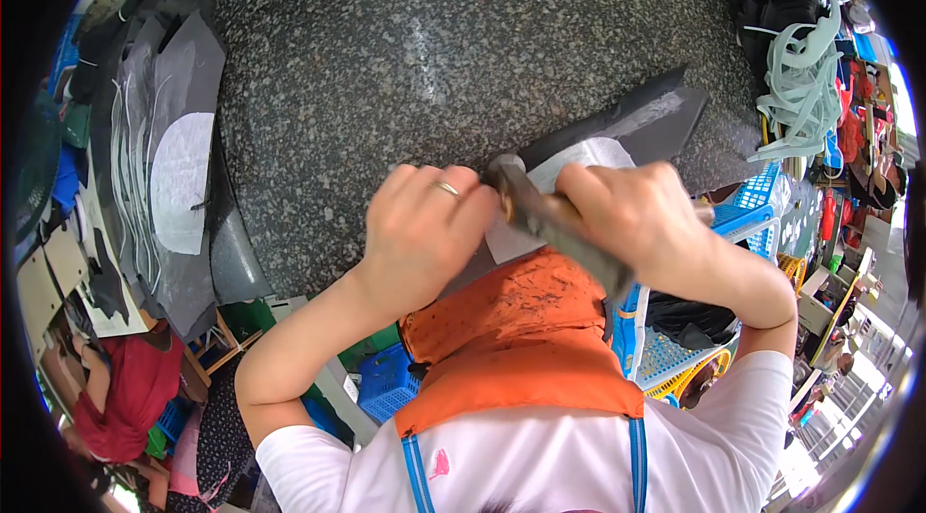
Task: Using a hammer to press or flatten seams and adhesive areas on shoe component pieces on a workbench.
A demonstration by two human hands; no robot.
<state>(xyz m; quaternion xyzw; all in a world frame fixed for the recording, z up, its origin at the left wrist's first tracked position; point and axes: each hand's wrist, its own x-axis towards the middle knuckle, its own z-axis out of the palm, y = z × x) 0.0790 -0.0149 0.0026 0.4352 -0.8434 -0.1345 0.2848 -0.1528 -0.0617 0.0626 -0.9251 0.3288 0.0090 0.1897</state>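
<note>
My right hand is closed round the handle of a hammer. Its worn metal head slants across just in front of my fist, and the handle's end shows past the fist. Beside the head, my left hand has its fingers curled on the edge of a dark grey leather-like piece; the fingertips are hidden. A ring is on one finger. A white backing patch lies on that piece, partly covered by hammer and hands. The piece rests at the near edge of a speckled stone tabletop.
At the left lies a stack of similar dark pieces with white patches. Pale strips hang at the right, near blue plastic baskets. An orange apron covers my lap. Another person in a red top sits at lower left.
</note>
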